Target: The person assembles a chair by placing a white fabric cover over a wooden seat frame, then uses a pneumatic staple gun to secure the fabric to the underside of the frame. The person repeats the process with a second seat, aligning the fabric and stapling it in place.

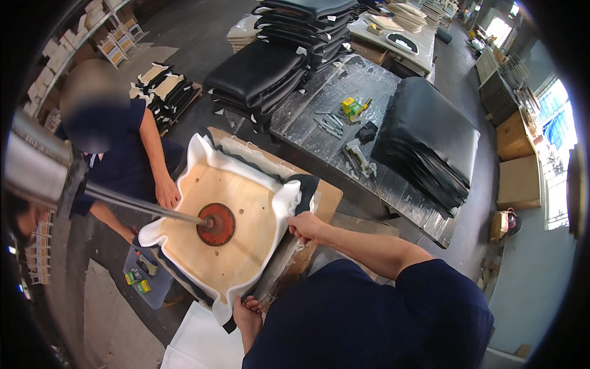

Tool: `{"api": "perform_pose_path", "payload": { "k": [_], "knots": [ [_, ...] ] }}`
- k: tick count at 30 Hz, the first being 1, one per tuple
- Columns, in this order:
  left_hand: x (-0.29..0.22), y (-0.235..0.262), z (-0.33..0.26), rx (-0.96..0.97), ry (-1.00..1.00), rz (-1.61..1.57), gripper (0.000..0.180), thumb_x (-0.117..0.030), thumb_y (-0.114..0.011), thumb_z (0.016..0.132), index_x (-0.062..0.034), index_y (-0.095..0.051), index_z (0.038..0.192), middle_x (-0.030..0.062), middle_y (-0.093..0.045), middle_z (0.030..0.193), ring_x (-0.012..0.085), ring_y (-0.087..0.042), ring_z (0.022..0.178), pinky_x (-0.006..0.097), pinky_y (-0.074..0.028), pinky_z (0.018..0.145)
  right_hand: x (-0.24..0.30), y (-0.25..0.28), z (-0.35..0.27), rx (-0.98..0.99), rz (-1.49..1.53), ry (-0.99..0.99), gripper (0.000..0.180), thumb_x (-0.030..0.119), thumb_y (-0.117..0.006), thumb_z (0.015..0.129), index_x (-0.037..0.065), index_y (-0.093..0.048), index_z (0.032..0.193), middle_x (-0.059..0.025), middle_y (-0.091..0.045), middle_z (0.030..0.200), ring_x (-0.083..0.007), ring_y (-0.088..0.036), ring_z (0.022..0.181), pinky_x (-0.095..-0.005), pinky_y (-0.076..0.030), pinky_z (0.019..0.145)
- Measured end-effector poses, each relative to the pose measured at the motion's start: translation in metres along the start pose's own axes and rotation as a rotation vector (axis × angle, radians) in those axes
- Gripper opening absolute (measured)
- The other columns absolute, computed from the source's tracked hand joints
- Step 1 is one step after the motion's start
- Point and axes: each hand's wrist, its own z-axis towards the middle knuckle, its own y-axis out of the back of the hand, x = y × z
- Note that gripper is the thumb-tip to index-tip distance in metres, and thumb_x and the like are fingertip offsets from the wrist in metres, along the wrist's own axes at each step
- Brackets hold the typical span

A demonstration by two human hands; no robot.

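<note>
A square wooden seat board [252, 212] lies face up in front of me, ringed by white padding [215, 167]. The edge of a black cover [308, 189] shows outside the padding. My right hand [307, 228] is closed on the cover's edge at the near right side. Lower down, at the near corner, my left hand [247, 312] has its fingers curled round the edge; part of its grip is hidden. A round red pad [225, 229] on a metal rod [147, 207] presses on the board's middle.
Across the board, a co-worker's hand [167, 192] rests at the padding. A table [289, 126] on the right bears a stack of black covers [430, 129], a staple gun [361, 158] and a green-yellow box [351, 107]. Black seats [252, 71] are piled behind.
</note>
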Motion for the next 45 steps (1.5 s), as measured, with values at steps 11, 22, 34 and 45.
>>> {"api": "perform_pose_path", "payload": {
  "k": [11, 22, 34, 45],
  "knots": [
    [0.049, -0.183, -0.015, 0.066, -1.299, 1.455, 0.044, -0.023, -0.085, 0.092, -0.0086, -0.073, 0.132, 0.0123, -0.072, 0.129, 0.0351, -0.067, 0.118, 0.047, -0.051, 0.105, 0.146, 0.282, 0.064, -0.005, -0.121, 0.236, 0.029, 0.031, -0.070, 0.107, 0.005, -0.080, 0.111, -0.0054, -0.073, 0.083, -0.0153, -0.067, 0.064, -0.0316, -0.055, 0.059],
    [0.066, -0.239, -0.017, -0.416, -0.991, 1.857, 0.031, -0.015, -0.076, 0.087, -0.0113, -0.077, 0.118, 0.0118, -0.070, 0.117, 0.0380, -0.063, 0.116, 0.053, -0.045, 0.102, 0.009, 0.451, 0.292, -0.630, -0.925, -0.050, 0.052, 0.022, -0.072, 0.083, -0.003, -0.072, 0.128, -0.0321, -0.076, 0.123, -0.0496, -0.072, 0.121, -0.0525, -0.055, 0.107],
    [0.059, -0.226, -0.015, -0.444, -1.032, 1.708, 0.030, -0.011, -0.078, 0.089, -0.0124, -0.079, 0.119, 0.0051, -0.072, 0.116, 0.0311, -0.064, 0.117, 0.048, -0.045, 0.102, 0.000, 0.453, 0.300, -0.646, -0.583, 0.214, 0.066, 0.015, -0.078, 0.077, -0.011, -0.058, 0.135, -0.0298, -0.068, 0.131, -0.0434, -0.066, 0.122, -0.0453, -0.050, 0.108],
    [0.055, -0.136, -0.023, -0.209, -1.385, 1.642, 0.035, -0.024, -0.082, 0.092, -0.0232, -0.080, 0.126, 0.0166, -0.052, 0.157, 0.0449, -0.041, 0.153, 0.068, -0.028, 0.124, -0.012, 0.308, 0.034, -0.539, -0.010, 0.784, 0.030, 0.009, -0.077, 0.099, 0.002, -0.063, 0.124, -0.0045, -0.066, 0.105, -0.0151, -0.061, 0.087, -0.0322, -0.050, 0.079]
  ]
}}
